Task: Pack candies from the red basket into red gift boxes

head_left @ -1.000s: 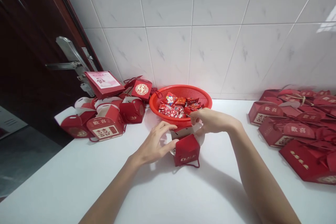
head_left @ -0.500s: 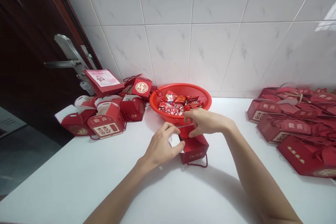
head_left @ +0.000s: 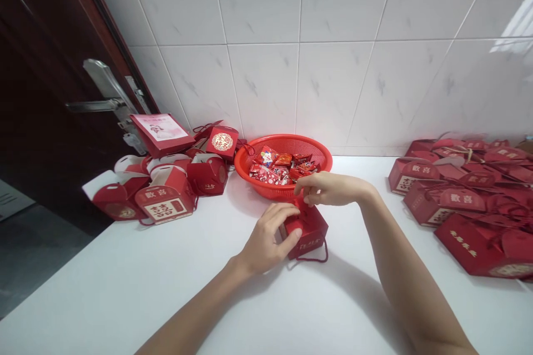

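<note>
A small red gift box [head_left: 308, 231] stands on the white table, a dark red cord handle [head_left: 318, 259] hanging at its front. My left hand [head_left: 270, 236] curves round the box's left side, thumb at the front and fingers over the top edge. Above the rear of the box is my right hand [head_left: 318, 189], its fingers bent down onto a raised red flap [head_left: 298, 203]; the fingertips are partly hidden. Just behind both hands sits a red plastic basket [head_left: 244, 169] with several wrapped candies [head_left: 270, 173] in it.
On the left, open red boxes [head_left: 166, 199] cluster near a dark door [head_left: 37, 77] with a metal handle. Several red boxes [head_left: 462, 244] are piled on the right. A tiled wall [head_left: 266, 89] backs the table [head_left: 125, 283].
The white-lined side flap by my left hand has folded down, and the box's top now looks covered in red. My right hand's fingers have lifted from inside the box to above its rear.
</note>
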A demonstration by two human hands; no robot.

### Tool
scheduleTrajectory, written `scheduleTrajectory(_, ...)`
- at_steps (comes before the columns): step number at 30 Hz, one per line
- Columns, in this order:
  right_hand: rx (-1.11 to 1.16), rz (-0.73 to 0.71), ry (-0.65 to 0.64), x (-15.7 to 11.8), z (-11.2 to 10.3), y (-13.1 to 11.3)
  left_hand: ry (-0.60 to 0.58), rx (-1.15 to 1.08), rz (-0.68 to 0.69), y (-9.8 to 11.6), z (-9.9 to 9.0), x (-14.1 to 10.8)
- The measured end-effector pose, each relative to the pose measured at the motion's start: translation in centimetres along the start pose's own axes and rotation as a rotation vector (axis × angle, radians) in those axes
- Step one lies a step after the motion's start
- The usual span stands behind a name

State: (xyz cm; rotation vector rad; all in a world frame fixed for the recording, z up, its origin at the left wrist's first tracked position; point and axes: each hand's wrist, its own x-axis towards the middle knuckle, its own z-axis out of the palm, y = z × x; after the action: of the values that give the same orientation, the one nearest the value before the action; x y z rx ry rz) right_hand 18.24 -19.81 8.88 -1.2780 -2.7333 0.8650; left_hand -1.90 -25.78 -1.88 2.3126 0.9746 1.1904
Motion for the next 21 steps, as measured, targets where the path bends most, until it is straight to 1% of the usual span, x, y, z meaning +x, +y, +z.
scheduleTrajectory(3, -0.055, 0.057, 0.021, -0.1, 0.1, 0.4, 0.017, 0.054, 0.013, -0.2, 0.5, -0.1)
scheduleTrajectory(7, -0.093, 0.108, 0.008, 0.1, 0.4, 0.6, 0.062, 0.093, -0.101, -0.6, 1.0, -0.3)
scheduleTrajectory(9, -0.118, 0.119, 0.011, 0.1, 0.5, 0.5, 0.051, 0.096, -0.147, -0.7, 1.0, -0.4)
scheduleTrajectory(11, -0.128, 0.119, 0.017, 0.1, 0.5, 0.3, 0.026, 0.086, -0.160, -0.7, 1.0, -0.6)
scheduleTrajectory(13, -0.112, 0.077, 0.025, -0.1, 0.6, 0.0, 0.005, 0.083, -0.135, -0.7, 0.8, -0.6)
scheduleTrajectory(15, -0.082, 0.002, 0.035, -0.4, 0.9, -0.2, -0.001, 0.098, -0.077, -0.6, 0.8, -0.7)
scheduleTrajectory(18, -0.038, -0.093, 0.041, -1.3, 1.7, -0.1, 0.034, 0.131, -0.013, -0.4, 1.2, -0.7)
scheduleTrajectory(21, -0.018, -0.129, 0.049, -2.4, 3.2, 0.3, 0.063, 0.142, 0.001, 0.0, 1.7, -0.7)
